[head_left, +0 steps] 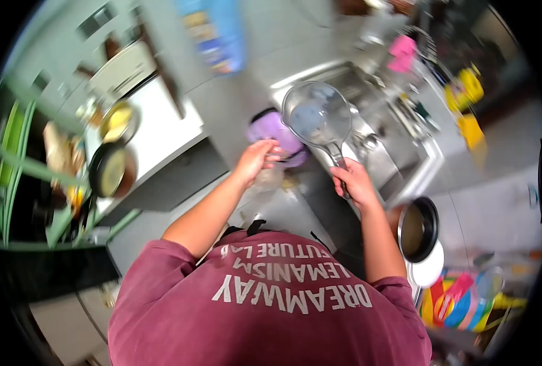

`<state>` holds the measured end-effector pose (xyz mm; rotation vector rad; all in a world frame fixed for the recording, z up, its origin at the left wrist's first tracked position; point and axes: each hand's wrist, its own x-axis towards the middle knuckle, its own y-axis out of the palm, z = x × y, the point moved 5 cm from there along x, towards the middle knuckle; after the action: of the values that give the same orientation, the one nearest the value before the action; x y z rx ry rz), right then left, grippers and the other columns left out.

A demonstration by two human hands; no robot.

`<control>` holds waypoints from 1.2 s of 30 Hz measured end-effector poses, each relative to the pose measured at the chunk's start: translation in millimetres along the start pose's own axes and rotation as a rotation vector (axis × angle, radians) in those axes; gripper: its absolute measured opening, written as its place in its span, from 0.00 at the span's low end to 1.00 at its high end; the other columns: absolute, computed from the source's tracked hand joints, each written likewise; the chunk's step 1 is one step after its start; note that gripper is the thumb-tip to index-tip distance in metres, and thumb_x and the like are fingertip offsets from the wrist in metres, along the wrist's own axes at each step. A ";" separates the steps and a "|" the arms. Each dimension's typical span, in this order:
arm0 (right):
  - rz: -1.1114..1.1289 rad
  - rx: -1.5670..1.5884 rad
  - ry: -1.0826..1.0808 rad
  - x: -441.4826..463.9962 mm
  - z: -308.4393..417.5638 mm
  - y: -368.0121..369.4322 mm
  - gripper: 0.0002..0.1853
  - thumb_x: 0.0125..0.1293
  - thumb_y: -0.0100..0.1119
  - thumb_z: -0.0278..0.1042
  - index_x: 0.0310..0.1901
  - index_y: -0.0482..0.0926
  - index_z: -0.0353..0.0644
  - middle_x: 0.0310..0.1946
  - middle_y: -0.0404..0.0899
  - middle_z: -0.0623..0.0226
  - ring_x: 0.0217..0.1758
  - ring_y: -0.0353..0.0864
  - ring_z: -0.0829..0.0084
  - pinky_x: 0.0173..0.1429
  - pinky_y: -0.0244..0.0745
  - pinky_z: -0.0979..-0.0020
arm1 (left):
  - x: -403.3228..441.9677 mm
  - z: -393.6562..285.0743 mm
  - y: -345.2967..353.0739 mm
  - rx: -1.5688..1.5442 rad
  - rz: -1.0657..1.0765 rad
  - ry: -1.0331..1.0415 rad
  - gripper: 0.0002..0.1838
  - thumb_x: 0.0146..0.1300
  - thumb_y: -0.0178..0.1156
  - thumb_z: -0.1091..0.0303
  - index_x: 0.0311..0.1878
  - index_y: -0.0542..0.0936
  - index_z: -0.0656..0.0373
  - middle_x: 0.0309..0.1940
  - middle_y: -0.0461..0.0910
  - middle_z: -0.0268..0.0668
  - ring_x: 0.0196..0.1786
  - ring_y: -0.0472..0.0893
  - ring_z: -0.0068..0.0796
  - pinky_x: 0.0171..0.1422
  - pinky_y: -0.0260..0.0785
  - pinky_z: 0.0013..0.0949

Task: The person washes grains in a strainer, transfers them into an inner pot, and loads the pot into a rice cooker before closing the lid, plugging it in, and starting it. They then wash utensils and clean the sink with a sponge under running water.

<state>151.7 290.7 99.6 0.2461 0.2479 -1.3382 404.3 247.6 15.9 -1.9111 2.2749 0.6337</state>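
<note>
My right hand (pixel 355 184) is wrapped round the handle of a grey metal saucepan (pixel 317 116), held out over the near left side of the sink (pixel 399 143). Its round inside shows bluish-grey with bright reflections; whether it contains liquid is unclear. To the left, my left hand (pixel 259 161) has its fingers curled together, just in front of a purple item with black edging (pixel 277 131). Something pale and translucent (pixel 268 180) shows below those fingers, too blurred to name.
A white counter (pixel 161 116) at left bears a black pan (pixel 107 171) and a bowl with yellow pieces (pixel 120 122). Another black pan (pixel 420 229) stands at right, near a white round item (pixel 428 265) and a colourful package (pixel 457 302). A pink cloth (pixel 402 53) lies behind the sink.
</note>
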 end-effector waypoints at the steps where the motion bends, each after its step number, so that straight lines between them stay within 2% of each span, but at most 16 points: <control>1: -0.076 0.024 0.014 -5.7 -4.0 -27.7 0.08 0.64 0.60 0.31 0.30 0.72 0.42 0.17 0.72 0.72 0.14 0.69 0.80 0.19 0.62 0.78 | 10.8 -14.9 30.5 0.016 0.018 -0.008 0.19 0.73 0.46 0.55 0.57 0.75 0.56 0.49 0.80 0.33 0.45 0.80 0.22 0.46 0.71 0.26; 3: -0.253 0.088 0.055 -18.5 -7.4 -73.6 0.08 0.64 0.60 0.32 0.30 0.71 0.43 0.17 0.72 0.72 0.14 0.69 0.80 0.19 0.62 0.77 | 42.7 -26.6 77.6 0.050 0.111 0.010 0.19 0.73 0.46 0.55 0.57 0.75 0.57 0.49 0.80 0.33 0.46 0.80 0.23 0.47 0.71 0.27; 4: -0.291 0.103 -0.005 -18.2 -15.8 -100.6 0.09 0.64 0.60 0.32 0.29 0.71 0.43 0.17 0.72 0.72 0.14 0.69 0.80 0.19 0.62 0.77 | 52.6 -36.2 103.5 0.069 0.154 0.021 0.19 0.73 0.46 0.55 0.57 0.75 0.57 0.49 0.80 0.33 0.47 0.80 0.23 0.48 0.71 0.27; 7: -0.489 0.163 0.025 -20.2 -26.4 -157.5 0.09 0.62 0.60 0.31 0.27 0.71 0.43 0.16 0.72 0.71 0.14 0.69 0.79 0.19 0.58 0.76 | 80.4 -54.8 163.2 0.107 0.245 0.013 0.19 0.73 0.47 0.54 0.57 0.75 0.55 0.50 0.80 0.33 0.48 0.80 0.25 0.50 0.70 0.29; 11: -0.616 0.208 0.068 5.7 -37.4 -199.9 0.09 0.62 0.59 0.31 0.27 0.72 0.40 0.17 0.73 0.69 0.15 0.69 0.76 0.20 0.62 0.73 | 134.6 -54.0 208.9 0.152 0.287 -0.018 0.18 0.73 0.48 0.54 0.55 0.76 0.53 0.50 0.80 0.32 0.49 0.80 0.25 0.50 0.70 0.30; 13: -0.547 0.195 0.055 34.8 -47.2 -217.4 0.09 0.62 0.58 0.31 0.27 0.73 0.39 0.18 0.73 0.69 0.15 0.70 0.75 0.22 0.64 0.72 | 172.0 -42.5 226.8 0.140 0.294 -0.054 0.17 0.72 0.48 0.55 0.55 0.77 0.53 0.49 0.80 0.31 0.47 0.79 0.24 0.48 0.69 0.29; 17: -0.560 0.191 0.086 89.0 -47.9 -239.1 0.10 0.62 0.59 0.32 0.26 0.73 0.38 0.18 0.73 0.68 0.15 0.71 0.74 0.21 0.64 0.71 | 239.9 -35.4 254.7 0.165 0.286 -0.078 0.16 0.71 0.51 0.57 0.55 0.77 0.54 0.47 0.79 0.28 0.42 0.77 0.20 0.43 0.69 0.26; 19: -0.575 0.192 0.111 113.5 -44.3 -255.3 0.10 0.62 0.59 0.32 0.26 0.73 0.38 0.18 0.74 0.67 0.15 0.71 0.74 0.20 0.64 0.71 | 282.7 -32.5 256.5 0.248 0.291 -0.063 0.17 0.72 0.49 0.57 0.56 0.76 0.54 0.50 0.79 0.29 0.47 0.78 0.22 0.48 0.68 0.28; 22: -0.595 0.278 0.151 139.5 -48.6 -268.7 0.09 0.61 0.61 0.31 0.27 0.73 0.38 0.17 0.74 0.67 0.15 0.71 0.74 0.20 0.63 0.71 | 342.1 -42.7 260.4 0.344 0.308 -0.003 0.18 0.72 0.49 0.56 0.57 0.76 0.55 0.51 0.79 0.30 0.47 0.77 0.23 0.48 0.68 0.29; 25: -0.557 0.234 0.190 150.2 -44.2 -276.1 0.10 0.61 0.62 0.32 0.27 0.73 0.38 0.17 0.73 0.68 0.14 0.71 0.75 0.20 0.63 0.71 | 399.0 -30.8 263.4 0.445 0.255 0.033 0.18 0.72 0.49 0.56 0.57 0.76 0.55 0.52 0.79 0.31 0.47 0.78 0.25 0.49 0.68 0.30; 26: -0.546 0.240 0.202 153.2 -46.0 -279.0 0.10 0.61 0.62 0.32 0.27 0.73 0.39 0.17 0.73 0.68 0.14 0.71 0.75 0.20 0.63 0.72 | 406.6 -29.8 268.0 0.457 0.232 0.030 0.21 0.72 0.48 0.52 0.59 0.75 0.54 0.52 0.79 0.31 0.47 0.78 0.27 0.50 0.68 0.31; 32: -0.450 0.174 0.207 145.6 -56.7 -292.1 0.09 0.62 0.62 0.34 0.30 0.73 0.40 0.17 0.73 0.71 0.14 0.70 0.78 0.19 0.62 0.73 | 386.3 -9.4 291.6 0.148 0.326 -0.473 0.31 0.70 0.46 0.41 0.68 0.65 0.52 0.54 0.78 0.32 0.47 0.78 0.28 0.50 0.69 0.32; 35: -0.384 0.071 0.237 134.2 -52.1 -300.1 0.10 0.62 0.63 0.34 0.33 0.73 0.40 0.18 0.73 0.71 0.15 0.70 0.79 0.20 0.63 0.73 | 380.4 1.7 290.1 0.182 0.396 -0.508 0.32 0.69 0.49 0.42 0.69 0.63 0.50 0.55 0.77 0.32 0.47 0.79 0.28 0.47 0.71 0.32; 36: -0.362 0.028 0.245 131.9 -48.9 -303.2 0.10 0.62 0.64 0.34 0.33 0.72 0.40 0.18 0.73 0.70 0.15 0.70 0.80 0.19 0.64 0.73 | 381.8 9.2 286.6 0.141 0.369 -0.431 0.26 0.68 0.49 0.46 0.63 0.68 0.49 0.54 0.76 0.34 0.44 0.80 0.27 0.38 0.74 0.30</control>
<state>-118.2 119.7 1.4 0.4033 0.4977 -1.6712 48.7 -64.0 -51.3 -1.1597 2.3132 0.8058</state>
